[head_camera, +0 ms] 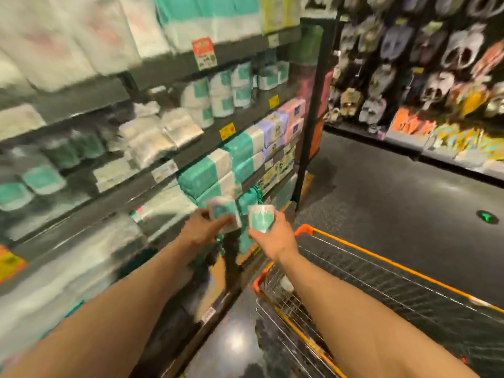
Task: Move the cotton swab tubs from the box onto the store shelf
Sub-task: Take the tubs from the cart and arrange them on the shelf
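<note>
Each hand holds one cotton swab tub, white with a teal label. My left hand grips a tilted tub close to the lower shelves. My right hand grips an upright tub just to the right of it. Similar white and teal tubs stand in rows on a middle store shelf, up and to the left of both hands. The view is blurred. No box can be made out.
An orange-rimmed wire shopping cart stands at the lower right under my right arm. Teal and white packs fill the shelves on the left. A black upright post ends the shelving. Masks hang across the dark aisle floor.
</note>
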